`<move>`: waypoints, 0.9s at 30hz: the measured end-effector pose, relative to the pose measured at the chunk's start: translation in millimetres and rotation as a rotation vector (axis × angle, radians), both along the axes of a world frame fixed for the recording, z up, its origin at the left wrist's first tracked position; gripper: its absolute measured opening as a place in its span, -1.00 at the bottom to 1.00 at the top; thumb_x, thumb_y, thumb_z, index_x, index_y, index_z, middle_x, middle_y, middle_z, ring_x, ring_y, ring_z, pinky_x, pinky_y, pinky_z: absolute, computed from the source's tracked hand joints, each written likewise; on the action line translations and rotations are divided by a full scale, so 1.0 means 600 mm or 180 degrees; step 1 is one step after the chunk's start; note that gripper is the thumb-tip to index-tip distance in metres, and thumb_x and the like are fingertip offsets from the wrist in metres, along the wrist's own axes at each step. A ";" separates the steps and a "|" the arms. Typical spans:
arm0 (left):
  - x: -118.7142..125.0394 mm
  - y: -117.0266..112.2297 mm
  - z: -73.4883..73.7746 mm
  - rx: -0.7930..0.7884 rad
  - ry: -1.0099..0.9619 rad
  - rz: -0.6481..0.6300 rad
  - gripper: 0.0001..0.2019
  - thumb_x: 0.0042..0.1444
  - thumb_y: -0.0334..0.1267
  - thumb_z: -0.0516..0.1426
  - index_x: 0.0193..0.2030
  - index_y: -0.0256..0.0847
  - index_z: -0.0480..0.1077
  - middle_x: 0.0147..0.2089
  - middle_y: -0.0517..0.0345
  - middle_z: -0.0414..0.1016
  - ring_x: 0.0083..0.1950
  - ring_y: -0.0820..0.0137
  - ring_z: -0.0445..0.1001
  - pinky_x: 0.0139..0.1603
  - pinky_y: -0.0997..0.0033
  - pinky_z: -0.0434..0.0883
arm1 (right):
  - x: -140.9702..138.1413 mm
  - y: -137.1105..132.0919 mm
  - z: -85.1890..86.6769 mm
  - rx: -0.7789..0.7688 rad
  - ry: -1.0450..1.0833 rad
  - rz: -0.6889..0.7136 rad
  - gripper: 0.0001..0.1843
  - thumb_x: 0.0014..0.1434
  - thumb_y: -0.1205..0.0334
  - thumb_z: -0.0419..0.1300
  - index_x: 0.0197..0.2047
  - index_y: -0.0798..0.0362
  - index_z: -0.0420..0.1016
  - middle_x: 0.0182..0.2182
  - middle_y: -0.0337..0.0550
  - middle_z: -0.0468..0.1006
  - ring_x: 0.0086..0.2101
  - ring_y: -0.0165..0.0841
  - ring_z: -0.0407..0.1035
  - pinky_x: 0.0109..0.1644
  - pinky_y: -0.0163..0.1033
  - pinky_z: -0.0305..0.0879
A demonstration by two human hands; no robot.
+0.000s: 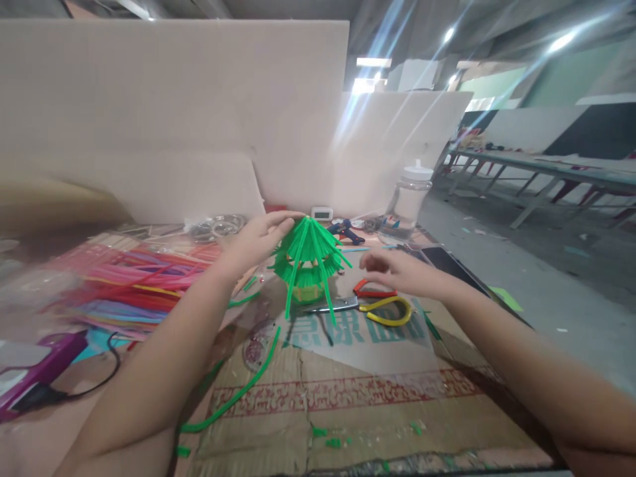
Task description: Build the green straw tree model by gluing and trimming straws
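A small tree-shaped model made of green pipe cleaners (309,258) stands on flattened cardboard (358,391) in the middle of the table. My left hand (258,242) pinches the top of the model, fingers closed round its tip. My right hand (397,270) hovers just right of the model, fingers partly curled and blurred by motion, with nothing visible in it. Below that hand lie scissors with red and yellow handles (380,303).
A heap of coloured pipe cleaners (134,281) fills the left of the table. A loose green pipe cleaner (238,391) lies on the cardboard. A purple glue gun (44,371) with a black cord sits at the near left. A clear jar (411,199), a blue tool (348,232) and white boards stand behind.
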State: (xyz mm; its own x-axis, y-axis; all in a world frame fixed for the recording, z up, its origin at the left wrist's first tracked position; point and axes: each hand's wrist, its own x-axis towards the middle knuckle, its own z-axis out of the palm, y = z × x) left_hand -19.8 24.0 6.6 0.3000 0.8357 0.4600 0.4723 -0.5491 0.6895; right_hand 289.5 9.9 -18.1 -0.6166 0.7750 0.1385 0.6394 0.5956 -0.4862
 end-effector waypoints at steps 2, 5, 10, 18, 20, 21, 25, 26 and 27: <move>-0.008 0.004 0.002 -0.0042 -0.0049 -0.0094 -0.48 0.29 0.13 0.01 0.13 -0.22 0.47 0.12 -0.02 0.56 0.16 0.18 0.49 0.23 0.17 0.36 | 0.026 -0.005 -0.016 -0.0338 -0.0412 0.0289 -0.69 0.21 0.07 0.21 -0.03 0.03 0.51 -0.16 -0.08 0.56 -0.20 -0.28 0.43 -0.17 -0.22 0.34; -0.014 0.003 0.007 -0.0129 -0.0061 -0.0193 -0.42 0.26 0.17 0.03 0.18 -0.26 0.42 0.19 -0.08 0.50 0.20 0.16 0.46 0.27 0.15 0.34 | 0.047 -0.011 -0.038 -0.0572 -0.0662 0.0545 -0.47 0.15 0.21 0.24 0.22 -0.05 0.41 0.10 -0.06 0.47 0.03 -0.23 0.40 0.07 -0.18 0.31; -0.002 -0.016 0.011 -0.0012 0.0555 0.0082 -0.37 0.14 0.09 0.19 0.29 -0.16 0.32 0.30 -0.01 0.40 0.30 0.12 0.36 0.33 0.14 0.28 | 0.039 -0.014 -0.068 -0.0378 -0.0846 0.0499 -0.31 0.11 0.44 0.11 0.32 -0.11 0.31 0.18 -0.03 0.39 0.03 -0.23 0.40 0.04 -0.20 0.32; -0.009 -0.009 -0.001 -0.0015 0.0688 -0.0268 -0.44 0.25 -0.03 0.07 0.37 -0.07 0.23 0.39 0.05 0.29 0.38 0.13 0.26 0.41 0.06 0.17 | 0.033 -0.033 -0.074 0.0114 -0.1112 0.0326 -0.63 0.18 0.36 0.10 0.06 0.01 0.45 -0.13 -0.01 0.51 -0.20 -0.24 0.41 -0.14 -0.18 0.30; -0.013 -0.005 -0.002 -0.0178 0.0588 -0.0431 -0.47 0.27 -0.04 0.06 0.36 -0.02 0.23 0.40 0.09 0.27 0.38 0.15 0.26 0.40 0.04 0.18 | 0.048 -0.032 -0.065 -0.0201 -0.0953 0.0459 -0.60 0.20 0.30 0.11 0.12 0.02 0.41 -0.05 0.00 0.51 -0.13 -0.23 0.43 -0.07 -0.17 0.32; -0.014 -0.004 -0.003 -0.0231 0.0516 -0.0481 -0.48 0.27 -0.04 0.06 0.36 0.00 0.24 0.39 0.11 0.28 0.37 0.16 0.28 0.39 0.04 0.20 | 0.057 -0.031 -0.059 -0.0389 -0.0876 0.0530 -0.55 0.21 0.27 0.12 0.18 0.02 0.37 0.01 0.01 0.50 -0.07 -0.22 0.43 -0.02 -0.16 0.32; -0.011 0.000 -0.004 -0.0274 0.0245 -0.0618 -0.51 0.25 -0.11 0.09 0.32 -0.02 0.30 0.33 0.10 0.37 0.34 0.15 0.32 0.37 0.02 0.25 | 0.084 -0.035 -0.037 -0.1007 -0.0900 0.0566 -0.46 0.17 0.13 0.21 0.21 0.04 0.38 0.09 0.02 0.49 0.02 -0.16 0.41 0.09 -0.12 0.31; -0.009 0.001 -0.005 -0.0302 0.0159 -0.0676 -0.53 0.25 -0.14 0.09 0.30 -0.04 0.32 0.32 0.09 0.39 0.34 0.16 0.33 0.37 0.04 0.26 | 0.087 -0.039 -0.031 -0.1099 -0.0945 0.0513 -0.45 0.13 0.09 0.25 0.18 0.05 0.40 0.06 0.01 0.50 0.00 -0.15 0.42 0.07 -0.12 0.33; -0.007 0.001 -0.005 -0.0335 0.0059 -0.0739 -0.54 0.24 -0.16 0.08 0.28 -0.07 0.34 0.31 0.08 0.40 0.33 0.17 0.34 0.36 0.07 0.27 | 0.089 -0.043 -0.024 -0.1165 -0.0960 0.0472 -0.43 0.10 0.07 0.28 0.16 0.05 0.40 0.02 0.00 0.51 -0.04 -0.15 0.43 0.03 -0.13 0.35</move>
State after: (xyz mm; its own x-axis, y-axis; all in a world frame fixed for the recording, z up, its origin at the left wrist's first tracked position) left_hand -24.2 24.4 3.5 0.4969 0.7865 0.3667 0.3551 -0.5698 0.7411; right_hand 342.8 -16.1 -32.8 -0.6946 0.6403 -0.3279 0.7051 0.5156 -0.4869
